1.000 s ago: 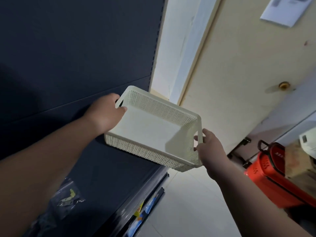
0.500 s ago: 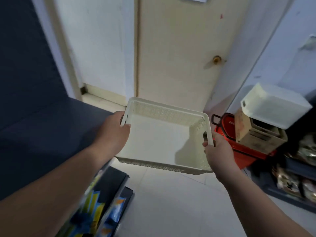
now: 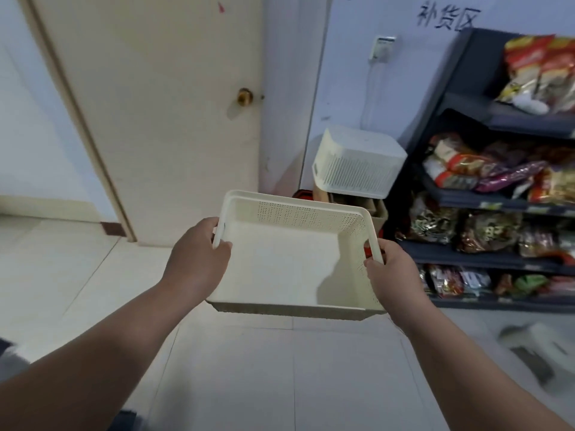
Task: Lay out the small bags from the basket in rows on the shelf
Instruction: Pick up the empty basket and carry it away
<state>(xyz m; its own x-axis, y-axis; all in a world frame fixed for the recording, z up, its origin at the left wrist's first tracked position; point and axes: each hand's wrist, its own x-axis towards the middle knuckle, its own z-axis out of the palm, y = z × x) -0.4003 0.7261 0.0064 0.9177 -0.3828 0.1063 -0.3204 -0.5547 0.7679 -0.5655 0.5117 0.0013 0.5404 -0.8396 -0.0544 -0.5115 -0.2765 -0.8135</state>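
My left hand (image 3: 199, 256) and right hand (image 3: 395, 275) grip the basket (image 3: 280, 269) by its handles; it holds nothing, so the laying-out looks done.

Both bare forearms reach forward, the left from 8 o'clock, the right from 4 o'clock. The left hand (image 3: 199, 262) curls round one side handle of the white basket (image 3: 280, 269). The right hand (image 3: 393, 275) grips the opposite handle, thumbs inside the rim.
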